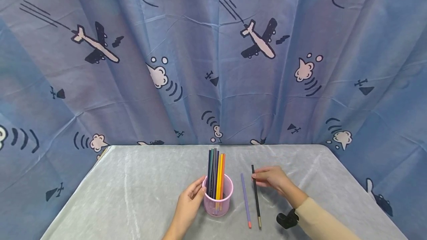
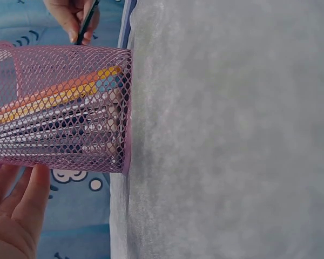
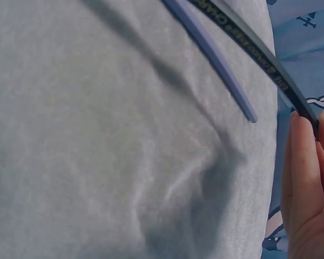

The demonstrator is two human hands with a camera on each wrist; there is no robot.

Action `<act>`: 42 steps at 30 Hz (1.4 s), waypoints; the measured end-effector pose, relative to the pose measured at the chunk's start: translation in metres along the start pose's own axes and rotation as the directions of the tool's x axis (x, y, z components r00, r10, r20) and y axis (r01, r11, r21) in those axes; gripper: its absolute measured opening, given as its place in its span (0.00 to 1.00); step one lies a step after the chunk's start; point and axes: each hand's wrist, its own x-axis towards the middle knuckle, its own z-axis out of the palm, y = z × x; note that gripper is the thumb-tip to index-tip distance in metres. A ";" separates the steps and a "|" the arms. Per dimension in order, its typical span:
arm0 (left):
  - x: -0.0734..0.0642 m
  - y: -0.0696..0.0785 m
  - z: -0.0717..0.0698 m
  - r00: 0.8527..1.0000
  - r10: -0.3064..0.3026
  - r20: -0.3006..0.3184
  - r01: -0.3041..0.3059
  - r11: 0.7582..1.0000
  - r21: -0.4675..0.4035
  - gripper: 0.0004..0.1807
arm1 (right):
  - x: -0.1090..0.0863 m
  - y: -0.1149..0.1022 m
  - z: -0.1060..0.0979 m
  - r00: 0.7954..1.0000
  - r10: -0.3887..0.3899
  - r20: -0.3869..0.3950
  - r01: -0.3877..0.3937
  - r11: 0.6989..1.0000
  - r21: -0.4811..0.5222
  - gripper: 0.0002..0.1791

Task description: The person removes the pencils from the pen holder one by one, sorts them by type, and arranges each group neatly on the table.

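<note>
A pink mesh pencil cup [image 1: 217,207] stands upright on the table, holding several pencils [image 1: 215,175] in dark, teal, yellow and orange. On its left side my left hand [image 1: 187,203] holds it, thumb and fingers against the rim and wall; the left wrist view shows the fingertips [image 2: 40,175] touching the mesh. To the right of the cup, my right hand [image 1: 271,177] pinches a black pencil [image 1: 256,199] near its far end. That pencil carries printed lettering, seen in the right wrist view, and casts a shadow on the cloth. Between cup and black pencil lies a purple pencil [image 1: 245,201] with a reddish near end.
Pale grey cloth covers the table [image 1: 150,184]. Behind it hangs a blue curtain [image 1: 193,114] printed with airplanes and clouds. A black strap-like object [image 1: 287,219] sits at the right wrist, by the beige sleeve [image 1: 320,219].
</note>
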 end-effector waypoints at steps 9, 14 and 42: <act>-0.001 0.001 -0.001 1.000 -0.004 -0.001 0.004 1.000 0.005 0.27 | 0.006 0.007 0.003 0.999 0.029 -0.021 -0.029 0.999 -0.019 0.22; -0.001 0.002 -0.001 1.000 -0.007 -0.003 0.007 1.000 0.008 0.26 | 0.008 0.010 0.005 0.999 0.031 -0.006 -0.031 0.999 -0.018 0.22; 0.000 0.002 0.000 1.000 -0.002 -0.002 0.002 1.000 -0.020 0.25 | 0.018 0.017 0.013 0.992 0.080 -0.093 -0.091 0.988 -0.124 0.17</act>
